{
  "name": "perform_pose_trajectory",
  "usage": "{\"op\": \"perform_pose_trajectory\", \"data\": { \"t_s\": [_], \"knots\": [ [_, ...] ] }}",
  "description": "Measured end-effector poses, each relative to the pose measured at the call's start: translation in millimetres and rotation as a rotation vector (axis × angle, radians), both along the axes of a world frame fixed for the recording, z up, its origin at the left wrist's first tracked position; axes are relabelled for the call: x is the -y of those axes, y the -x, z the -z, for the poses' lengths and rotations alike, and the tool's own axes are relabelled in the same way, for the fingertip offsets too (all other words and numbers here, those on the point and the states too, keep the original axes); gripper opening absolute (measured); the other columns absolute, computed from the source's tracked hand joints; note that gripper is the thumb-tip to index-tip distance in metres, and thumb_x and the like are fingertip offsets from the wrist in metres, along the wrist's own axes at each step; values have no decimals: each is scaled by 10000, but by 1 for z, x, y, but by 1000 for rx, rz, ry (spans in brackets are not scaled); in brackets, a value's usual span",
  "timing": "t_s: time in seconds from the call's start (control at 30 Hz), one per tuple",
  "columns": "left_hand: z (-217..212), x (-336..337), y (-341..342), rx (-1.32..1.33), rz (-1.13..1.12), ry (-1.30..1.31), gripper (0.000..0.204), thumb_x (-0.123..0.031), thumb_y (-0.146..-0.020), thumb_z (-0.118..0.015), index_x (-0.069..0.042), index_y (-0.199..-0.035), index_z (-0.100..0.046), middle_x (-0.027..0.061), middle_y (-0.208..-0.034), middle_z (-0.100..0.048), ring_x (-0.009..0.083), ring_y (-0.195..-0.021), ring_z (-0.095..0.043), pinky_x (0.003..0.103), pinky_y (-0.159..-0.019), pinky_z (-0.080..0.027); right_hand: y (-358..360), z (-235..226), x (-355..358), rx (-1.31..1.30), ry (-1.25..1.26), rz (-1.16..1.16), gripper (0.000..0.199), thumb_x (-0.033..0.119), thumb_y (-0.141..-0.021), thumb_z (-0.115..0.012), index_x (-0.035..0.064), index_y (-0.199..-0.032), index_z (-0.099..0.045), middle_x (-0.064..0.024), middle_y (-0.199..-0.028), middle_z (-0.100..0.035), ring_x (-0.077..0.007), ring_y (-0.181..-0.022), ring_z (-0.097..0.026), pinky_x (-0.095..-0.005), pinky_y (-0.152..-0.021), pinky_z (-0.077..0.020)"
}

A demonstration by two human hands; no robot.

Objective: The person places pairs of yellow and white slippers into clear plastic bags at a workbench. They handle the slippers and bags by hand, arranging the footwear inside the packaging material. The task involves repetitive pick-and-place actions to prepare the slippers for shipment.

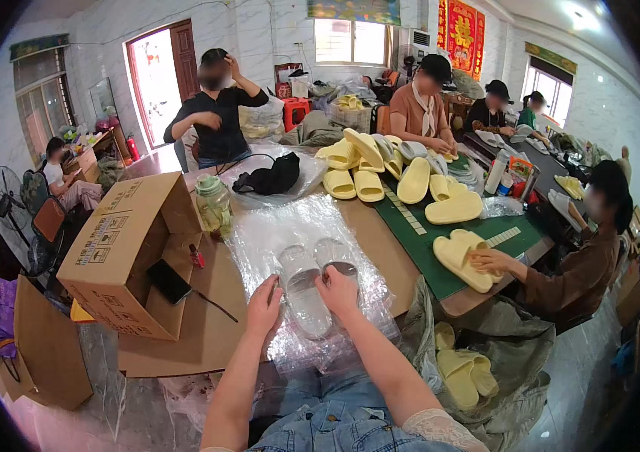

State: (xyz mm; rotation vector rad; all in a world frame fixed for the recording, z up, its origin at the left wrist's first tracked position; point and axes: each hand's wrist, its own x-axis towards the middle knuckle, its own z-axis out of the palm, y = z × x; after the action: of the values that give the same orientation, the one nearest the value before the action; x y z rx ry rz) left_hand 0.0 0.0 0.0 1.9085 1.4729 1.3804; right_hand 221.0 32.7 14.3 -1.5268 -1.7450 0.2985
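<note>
A pair of grey slippers lies in front of me on a layer of clear plastic bags (252, 233). The left grey slipper (306, 297) points its strap away from me, and its sole shows full length. The other grey slipper (338, 255) sits just right of it, partly covered by my right hand (339, 292). That hand is closed on the right slipper, thumb toward the left one. My left hand (265, 303) is at the left slipper's outer edge, fingers curled against the clear plastic; whether it also touches the slipper cannot be made out.
An open cardboard box (128, 256) stands left, with a black phone (168, 282) and a small red bottle (197, 256) beside it. Behind are a green-lidded jar (214, 207) and a black cap (268, 175). Yellow slippers (413, 181) pile on a green mat; co-workers sit around.
</note>
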Motion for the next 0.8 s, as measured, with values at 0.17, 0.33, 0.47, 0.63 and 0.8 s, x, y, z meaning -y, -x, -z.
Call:
{"op": "perform_pose_trajectory", "data": {
  "t_s": [0.17,0.33,0.47,0.63,0.8],
  "knots": [
    [-3,2,-4,-16,-35,-22,388,-261,-1016,-565,-64,-1347,-612,205,-1284,-656,354,-1200,-619,411,-1023,-474,-4,6,6,-3,-74,-22,265,338,-920,-643,86,-948,-564,-154,-810,-690,-393,-765,-677,-523,-660,-504],
    [10,-3,4,199,-51,92,357,-297,-1049,-507,-53,-1247,-678,199,-1166,-707,329,-1093,-669,386,-965,-504,-21,-2,47,35,-18,-110,242,307,-901,-650,76,-897,-575,-153,-747,-668,-402,-726,-665,-521,-632,-496],
    [11,-5,7,158,-33,93,315,-286,-1017,-553,-22,-1080,-714,166,-1054,-723,308,-1007,-686,378,-912,-517,-69,-20,96,30,88,-215,239,284,-873,-667,63,-852,-580,-158,-738,-661,-410,-711,-654,-507,-625,-494],
    [-5,4,0,146,-92,81,212,-205,-940,-657,-23,-1030,-718,149,-1060,-705,341,-996,-674,393,-900,-516,-174,-75,160,96,57,-110,198,233,-860,-660,44,-866,-600,-169,-747,-648,-379,-692,-651,-462,-622,-503],
    [2,-4,-9,-17,-34,-5,207,-175,-940,-656,6,-1016,-721,168,-1086,-702,341,-1044,-662,391,-916,-516,-297,-163,240,338,140,381,196,218,-840,-668,27,-860,-628,-184,-706,-641,-381,-690,-653,-432,-613,-498]
  ]
}}
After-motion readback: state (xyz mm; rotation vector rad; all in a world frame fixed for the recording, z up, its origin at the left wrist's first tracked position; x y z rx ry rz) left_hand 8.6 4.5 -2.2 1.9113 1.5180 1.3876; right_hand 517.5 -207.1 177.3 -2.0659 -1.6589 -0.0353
